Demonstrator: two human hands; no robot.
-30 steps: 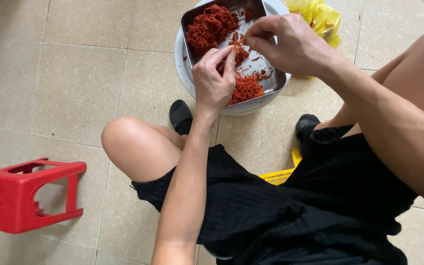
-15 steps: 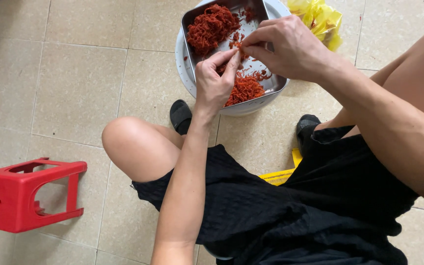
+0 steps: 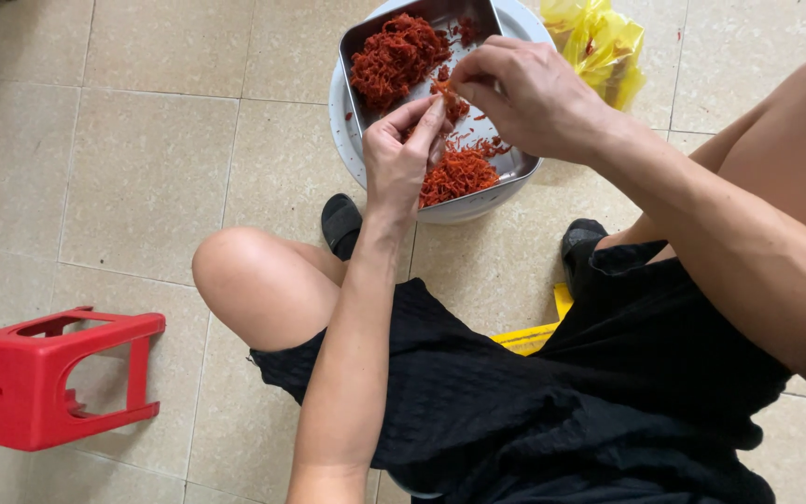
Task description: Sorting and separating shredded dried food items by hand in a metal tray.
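A metal tray rests on a round white basin on the tiled floor in front of my knees. It holds a dark red clump of shredded strands at the far end and a brighter orange-red pile at the near end. My left hand and my right hand meet above the tray, both pinching one small tuft of red strands between their fingertips.
A red plastic stool lies tipped on its side at the lower left. A crumpled yellow plastic bag sits beyond the basin at the upper right. My black sandals flank the basin; a yellow stool edge shows beneath me.
Both hands have stayed above the tray, with the fingertips drawn closer together on the small tuft. Nothing else has moved.
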